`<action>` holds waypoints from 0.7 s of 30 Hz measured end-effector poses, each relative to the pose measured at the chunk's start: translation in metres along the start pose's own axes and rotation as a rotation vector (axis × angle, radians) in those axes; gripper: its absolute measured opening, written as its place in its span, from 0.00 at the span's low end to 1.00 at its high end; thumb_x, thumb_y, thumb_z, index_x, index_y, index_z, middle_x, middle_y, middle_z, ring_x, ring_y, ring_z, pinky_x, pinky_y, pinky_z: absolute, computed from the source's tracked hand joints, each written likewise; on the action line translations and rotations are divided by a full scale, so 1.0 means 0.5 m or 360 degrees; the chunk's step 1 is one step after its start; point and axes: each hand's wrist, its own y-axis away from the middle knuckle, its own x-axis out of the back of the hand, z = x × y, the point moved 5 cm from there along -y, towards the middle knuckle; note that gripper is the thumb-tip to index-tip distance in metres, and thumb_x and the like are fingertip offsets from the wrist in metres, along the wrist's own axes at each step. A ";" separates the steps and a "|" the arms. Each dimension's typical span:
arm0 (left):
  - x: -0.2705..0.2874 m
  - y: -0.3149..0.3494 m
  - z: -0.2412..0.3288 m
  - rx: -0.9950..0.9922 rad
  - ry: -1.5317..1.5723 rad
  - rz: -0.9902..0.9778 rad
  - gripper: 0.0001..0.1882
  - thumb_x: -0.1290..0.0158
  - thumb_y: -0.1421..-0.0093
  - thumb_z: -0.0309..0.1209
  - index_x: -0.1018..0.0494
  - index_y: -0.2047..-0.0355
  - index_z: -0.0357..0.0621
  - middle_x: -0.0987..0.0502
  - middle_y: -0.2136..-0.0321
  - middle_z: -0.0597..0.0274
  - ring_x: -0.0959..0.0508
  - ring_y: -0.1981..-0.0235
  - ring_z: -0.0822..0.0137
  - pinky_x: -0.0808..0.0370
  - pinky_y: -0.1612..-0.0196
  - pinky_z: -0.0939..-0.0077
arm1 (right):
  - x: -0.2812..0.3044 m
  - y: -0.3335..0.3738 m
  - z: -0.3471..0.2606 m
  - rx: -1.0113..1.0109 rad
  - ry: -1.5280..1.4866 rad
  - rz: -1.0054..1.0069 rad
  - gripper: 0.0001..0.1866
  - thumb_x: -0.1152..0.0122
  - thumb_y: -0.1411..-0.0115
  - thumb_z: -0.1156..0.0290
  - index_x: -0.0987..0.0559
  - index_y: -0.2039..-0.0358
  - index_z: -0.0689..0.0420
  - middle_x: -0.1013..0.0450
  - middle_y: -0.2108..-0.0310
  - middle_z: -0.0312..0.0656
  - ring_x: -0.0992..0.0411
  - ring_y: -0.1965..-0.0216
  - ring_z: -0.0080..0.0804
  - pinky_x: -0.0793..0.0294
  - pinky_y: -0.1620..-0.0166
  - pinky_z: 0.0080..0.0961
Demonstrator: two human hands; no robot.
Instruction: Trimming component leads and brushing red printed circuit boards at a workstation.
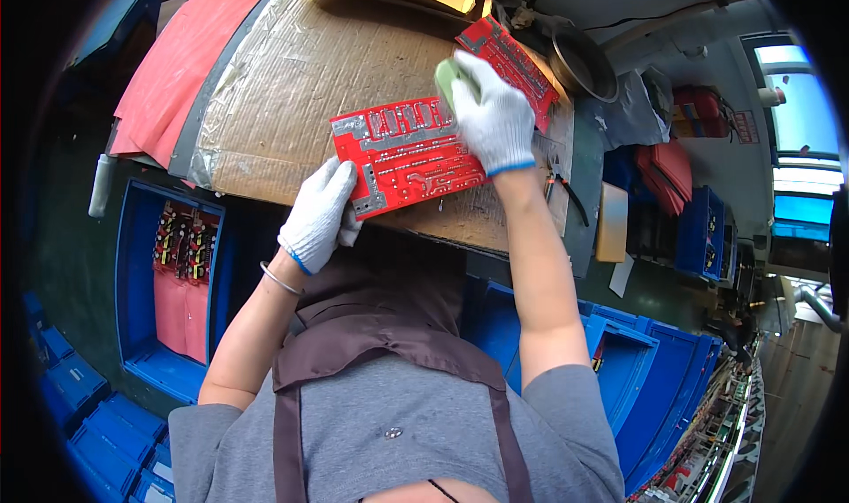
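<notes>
A red circuit board (389, 153), solder side up with silvery traces, is tilted over the cardboard-topped bench. My left hand (318, 213), in a white knit glove, pinches its near left corner between thumb and fingers. Over the board's right end, my gloved right hand (497, 124) is closed around a pale green, rounded block (449, 80). The hand hides the block's underside, so I cannot tell whether it has bristles. Beyond that hand, a second red circuit board (506, 59) lies at the far right of the bench.
Cardboard (274, 87) covers the bench, with pink sheets (181, 65) at its left. Pliers (573, 200) lie right of my right wrist, near a round pan (591, 61). At lower left, a blue bin (168, 377) holds populated boards and pink sheets. More blue bins (668, 388) stand at lower right.
</notes>
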 end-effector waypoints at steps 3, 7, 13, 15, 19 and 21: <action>0.001 -0.012 -0.011 0.0046 0.0017 0.0043 0.21 0.53 0.23 0.48 0.29 0.45 0.44 0.27 0.81 0.67 0.32 0.88 0.76 0.37 0.87 0.83 | -0.030 -0.077 0.043 0.0075 -0.0029 0.0103 0.18 0.38 0.34 0.61 0.17 0.44 0.45 0.19 0.51 0.52 0.20 0.51 0.54 0.20 0.47 0.44; 0.009 -0.004 -0.010 0.0015 0.0059 0.0079 0.21 0.52 0.23 0.47 0.28 0.44 0.44 0.27 0.82 0.67 0.32 0.89 0.76 0.37 0.88 0.82 | 0.029 0.064 0.054 -0.0070 -0.0124 -0.0005 0.20 0.36 0.34 0.66 0.18 0.42 0.52 0.18 0.49 0.52 0.18 0.47 0.48 0.21 0.43 0.36; 0.016 -0.005 -0.012 0.0039 0.0094 0.0062 0.21 0.53 0.23 0.47 0.29 0.43 0.44 0.27 0.82 0.68 0.33 0.89 0.77 0.37 0.88 0.82 | 0.156 0.305 0.130 -0.0429 -0.0351 0.0144 0.21 0.37 0.33 0.76 0.20 0.40 0.61 0.18 0.46 0.49 0.20 0.45 0.34 0.24 0.40 0.30; 0.015 -0.003 -0.005 0.0026 0.0045 0.0046 0.20 0.54 0.23 0.45 0.28 0.45 0.41 0.26 0.79 0.66 0.31 0.87 0.77 0.36 0.87 0.82 | 0.159 0.317 0.164 -0.0444 -0.0439 0.0292 0.20 0.38 0.33 0.75 0.19 0.41 0.59 0.17 0.47 0.49 0.18 0.46 0.35 0.22 0.42 0.31; 0.005 -0.004 -0.006 -0.0016 0.0091 0.0054 0.20 0.54 0.22 0.45 0.28 0.45 0.41 0.26 0.79 0.67 0.32 0.87 0.78 0.36 0.87 0.82 | 0.140 0.278 0.161 -0.0529 -0.0604 0.0545 0.20 0.41 0.30 0.77 0.21 0.39 0.64 0.19 0.46 0.47 0.20 0.48 0.31 0.23 0.43 0.29; 0.003 -0.004 -0.007 0.0001 0.0077 0.0103 0.20 0.54 0.23 0.45 0.27 0.45 0.41 0.26 0.79 0.67 0.32 0.87 0.78 0.36 0.87 0.83 | 0.108 0.242 0.122 -0.0568 -0.0460 0.0504 0.20 0.43 0.28 0.75 0.23 0.38 0.66 0.18 0.49 0.46 0.20 0.54 0.30 0.21 0.50 0.27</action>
